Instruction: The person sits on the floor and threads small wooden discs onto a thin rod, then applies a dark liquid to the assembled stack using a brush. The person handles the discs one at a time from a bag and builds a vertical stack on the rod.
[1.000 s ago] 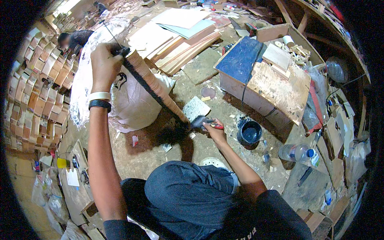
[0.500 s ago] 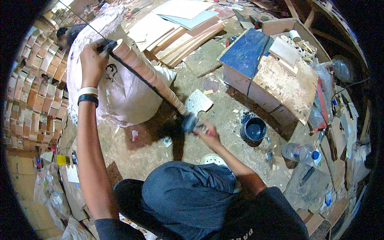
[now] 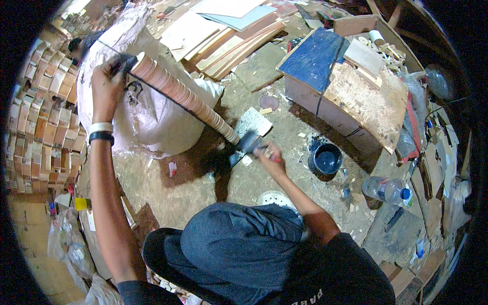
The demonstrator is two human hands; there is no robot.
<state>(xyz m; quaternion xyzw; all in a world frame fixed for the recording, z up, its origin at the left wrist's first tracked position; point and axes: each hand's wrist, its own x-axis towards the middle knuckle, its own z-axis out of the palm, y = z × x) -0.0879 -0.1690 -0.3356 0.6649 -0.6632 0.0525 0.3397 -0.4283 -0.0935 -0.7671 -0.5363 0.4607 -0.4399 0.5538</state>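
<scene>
A long rod packed with thin pale discs (image 3: 178, 94), which look like wood, slants from upper left to the centre. My left hand (image 3: 108, 86) is closed around the rod's upper end, its fingertips stained black. Along the stack's lower-left side runs a black streak. Down at the lower end, my right hand (image 3: 272, 158) grips a paintbrush (image 3: 249, 141) with dark, blurred bristles. The bristles lie at the bottom discs; whether they touch is hard to tell. Right of that hand stands a round pot of black paint (image 3: 325, 158) on the stained floor.
A large white sack (image 3: 168, 129) stands behind the stack. Beyond lie piled boards (image 3: 223, 51). At right are a wooden crate (image 3: 325, 96) with a blue panel and a clear plastic bottle (image 3: 385, 190). Wood blocks (image 3: 46, 122) are stacked at left, and another person sits at the far left.
My left hand and the stack's upper end have shifted a little left and down. The brush in my right hand has moved slightly right and up.
</scene>
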